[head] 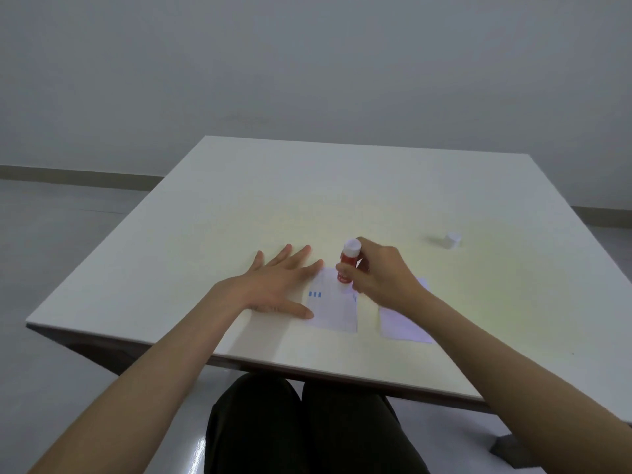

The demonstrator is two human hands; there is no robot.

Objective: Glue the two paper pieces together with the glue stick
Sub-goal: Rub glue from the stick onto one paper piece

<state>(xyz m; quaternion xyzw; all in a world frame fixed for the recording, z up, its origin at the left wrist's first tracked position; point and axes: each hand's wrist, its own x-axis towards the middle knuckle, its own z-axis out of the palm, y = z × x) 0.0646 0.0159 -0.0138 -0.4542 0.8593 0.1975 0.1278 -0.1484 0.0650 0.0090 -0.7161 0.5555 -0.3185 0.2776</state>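
Observation:
A white paper piece with small blue marks (pixel 333 307) lies flat near the table's front edge. My left hand (pixel 277 285) rests spread on the table, thumb and forefinger touching that paper's left edge. My right hand (pixel 379 275) grips a red glue stick (pixel 348 263), its white end pointing up and its lower end touching the far edge of the marked paper. A second white paper piece (pixel 402 325) lies to the right, partly hidden under my right wrist.
A small white cap (pixel 452 240) stands alone on the table (pixel 273 200) at the far right. The front table edge runs just above my dark-trousered legs (pixel 307 429). Grey floor and a plain wall surround the table.

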